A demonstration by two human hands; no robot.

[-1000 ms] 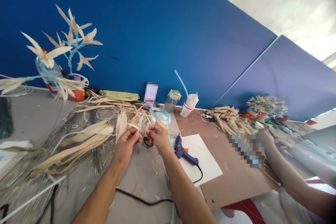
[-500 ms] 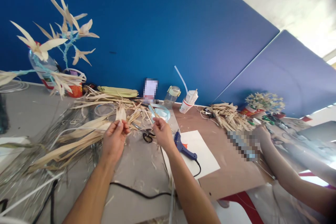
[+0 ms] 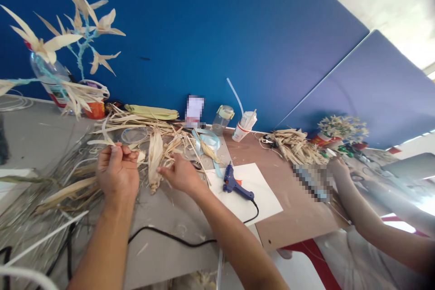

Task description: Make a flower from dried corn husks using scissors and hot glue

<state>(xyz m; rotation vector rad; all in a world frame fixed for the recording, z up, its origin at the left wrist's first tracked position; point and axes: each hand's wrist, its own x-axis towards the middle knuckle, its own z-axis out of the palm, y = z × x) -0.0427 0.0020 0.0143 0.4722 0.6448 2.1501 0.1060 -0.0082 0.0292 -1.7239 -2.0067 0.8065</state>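
Observation:
My left hand [image 3: 118,170] is closed at the left, its thumb and fingers pinching a pale corn husk piece [image 3: 108,133] whose strips stick out above the thumb. My right hand [image 3: 181,174] is at the middle, fingers apart, with the thumb tip at the edge of a dry corn husk [image 3: 155,152] lying on the table; whether it touches is unclear. Scissors [image 3: 196,164] are mostly hidden behind that hand. A thin pale stick [image 3: 200,163] lies just beyond it. To its right, a blue glue gun [image 3: 236,185] rests on a white sheet [image 3: 265,206].
Light blue ribbon [image 3: 212,139], a clear bottle [image 3: 222,120] and a paper cup [image 3: 242,129] stand toward the blue partition. Husk flowers [image 3: 102,22] rise at left. A black cord [image 3: 173,241] crosses the front. Another person's hand [image 3: 338,170] works at right.
My left hand has moved left with the husk piece. My right hand has moved left and let go of the thin stick, now lying on the table. The view has shifted slightly.

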